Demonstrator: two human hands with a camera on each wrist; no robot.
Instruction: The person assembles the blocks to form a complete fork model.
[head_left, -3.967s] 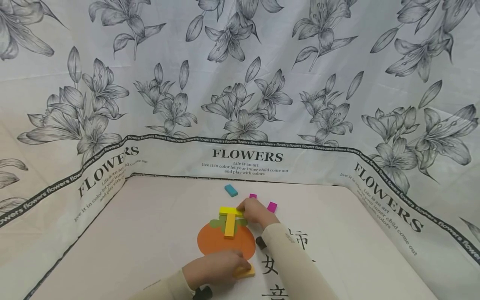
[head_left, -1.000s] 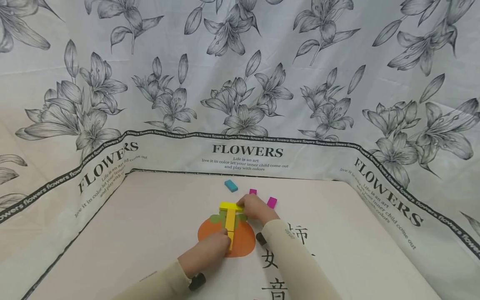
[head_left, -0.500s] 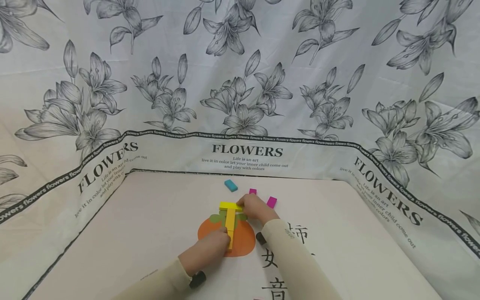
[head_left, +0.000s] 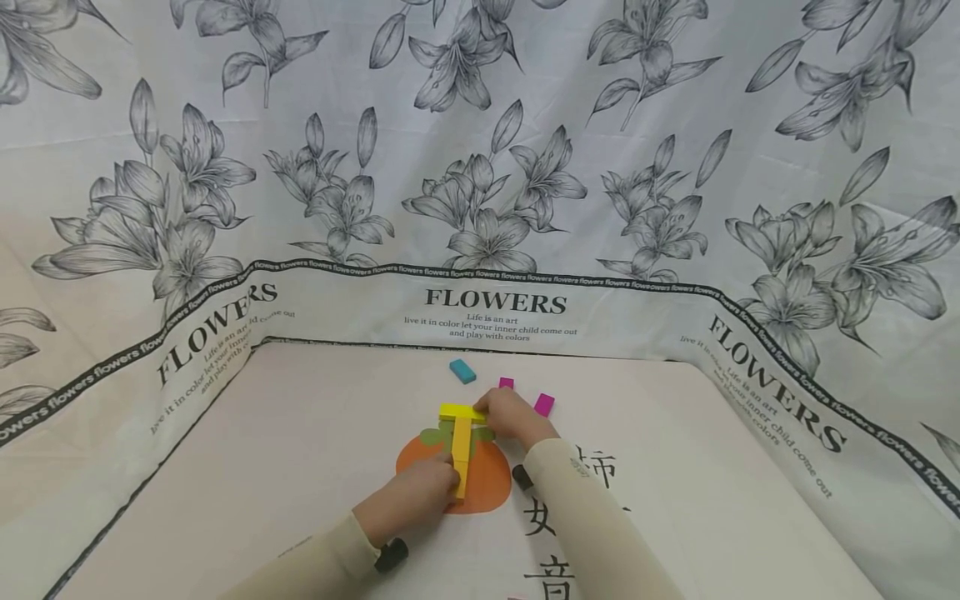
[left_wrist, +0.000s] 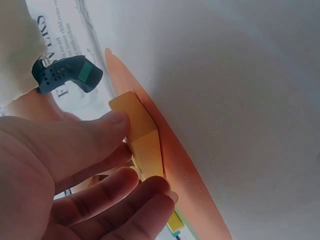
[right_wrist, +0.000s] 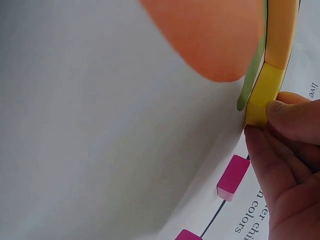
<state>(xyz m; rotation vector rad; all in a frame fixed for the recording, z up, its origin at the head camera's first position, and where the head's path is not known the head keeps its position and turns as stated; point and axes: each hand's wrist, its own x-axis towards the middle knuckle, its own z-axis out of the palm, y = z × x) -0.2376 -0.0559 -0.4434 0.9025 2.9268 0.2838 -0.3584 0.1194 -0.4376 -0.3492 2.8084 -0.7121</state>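
Note:
My left hand [head_left: 420, 493] pinches an orange-yellow block [head_left: 461, 482] between thumb and fingers; the same block [left_wrist: 135, 117] shows its flat end in the left wrist view. It lies over the printed orange fruit [head_left: 491, 475], end to end with a second orange-yellow block [head_left: 462, 437]. That second one meets a bright yellow block [head_left: 454, 412] laid crosswise, making a T. My right hand [head_left: 517, 418] holds the yellow block's right end, thumb on one side and fingers on the other, as the right wrist view shows on the yellow block [right_wrist: 266, 87].
Beyond the hands lie a blue block [head_left: 462, 372] and two magenta blocks, one [head_left: 544, 405] right of my right hand and another [head_left: 506, 383] just behind it. Black characters [head_left: 555, 577] are printed on the pale tabletop cloth [head_left: 315, 433]. A flower-printed curtain [head_left: 495, 208] encloses the back and sides.
Since the oldest frame, my left hand has brought its block up and left from the fruit's lower right to the T's stem. My right hand keeps its place. Over the last second, almost nothing moves.

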